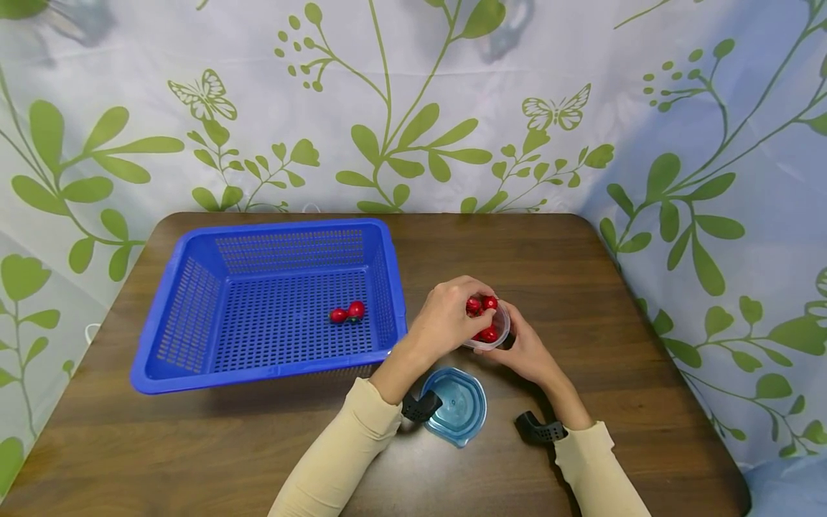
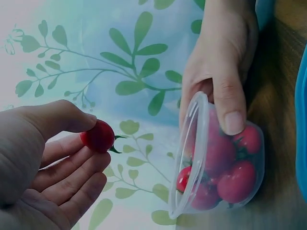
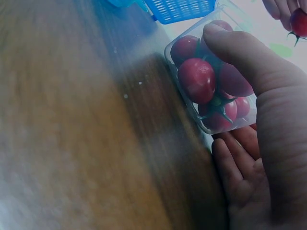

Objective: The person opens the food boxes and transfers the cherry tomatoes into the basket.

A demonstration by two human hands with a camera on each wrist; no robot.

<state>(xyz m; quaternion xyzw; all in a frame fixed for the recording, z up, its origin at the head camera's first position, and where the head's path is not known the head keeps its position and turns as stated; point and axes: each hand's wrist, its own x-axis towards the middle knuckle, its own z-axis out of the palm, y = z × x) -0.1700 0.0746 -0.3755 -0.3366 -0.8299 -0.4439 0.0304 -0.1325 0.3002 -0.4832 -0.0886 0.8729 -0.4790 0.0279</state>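
I hold a tomato (image 2: 97,136) in my left hand (image 1: 451,312), pinched between the thumb and the fingers. It is round and red, and its green stem end points away from my palm, toward the tub (image 2: 204,124). From my head, that hand covers part of the tub's open top; from my left wrist, the tomato shows just beside the rim, apart from it.

My right hand (image 1: 526,352) grips the tub, thumb on one side and fingers round the other. The tub is clear, with more tomatoes (image 2: 236,182) inside, several with green stems, pressed close together. I cannot tell whether its base touches the table (image 1: 614,345).

Nearer to me lies the blue lid (image 1: 460,409), flat on the wood, partly hidden by the black strap (image 1: 423,407) at my left wrist. A matching strap sits at my right wrist.

To the left stands the blue basket (image 1: 268,370), with slotted walls and floor. Two tomatoes (image 1: 355,310) lie side by side on its floor, toward the right wall.

My sleeves (image 1: 342,452) are pale yellow. Behind the table hangs a white cloth (image 1: 452,93) printed with green leaves and butterflies.
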